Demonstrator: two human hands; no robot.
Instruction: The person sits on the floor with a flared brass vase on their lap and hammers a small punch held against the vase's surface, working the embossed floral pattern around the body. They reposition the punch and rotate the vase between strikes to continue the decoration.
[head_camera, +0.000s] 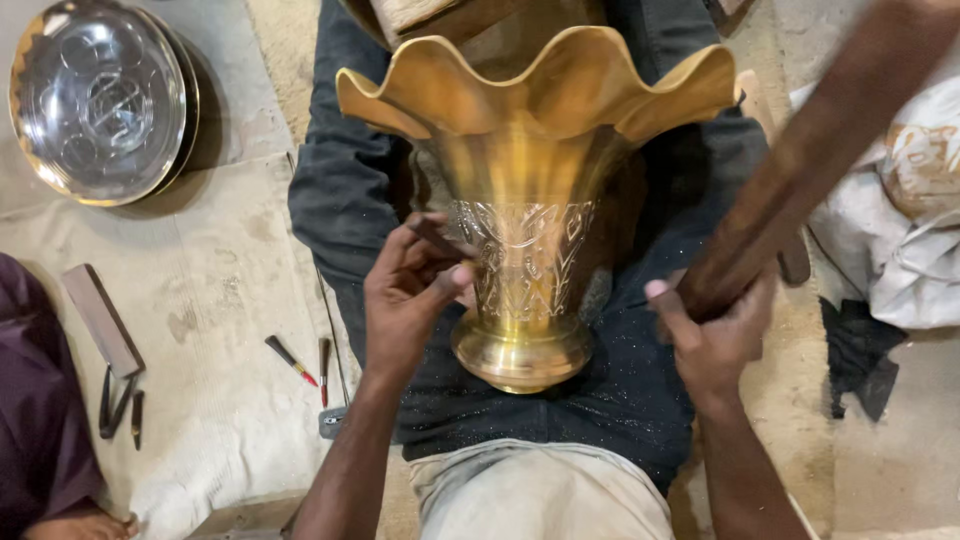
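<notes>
Pinched between thumb and fingers of the left hand (412, 290) is a small dark chisel (440, 240), its tip set against the engraved band on the brass vase (525, 210). Right hand (712, 335) is clamped round the lower end of a long wooden mallet (800, 160), which rises up and away to the right of the vase and appears blurred.

Vase lies on its side across the person's lap, foot toward the body, scalloped rim away, resting on dark trousers with no visible brace.

Risks, as judged:
- Rounded body on soft cloth may roll under a blow, dragging the chisel across finished pattern.
- Left thumb sits just beside the chisel head; a mis-aimed strike would land on it.
- Too heavy a blow could dent the thin wall.

Left of the vase: a red-tipped tool (291, 360) and other small tools on the cloth, a flat rectangular block (100, 318), and a round metal tray (100, 100) further up. Right of the vase: a white sack (900, 230).
</notes>
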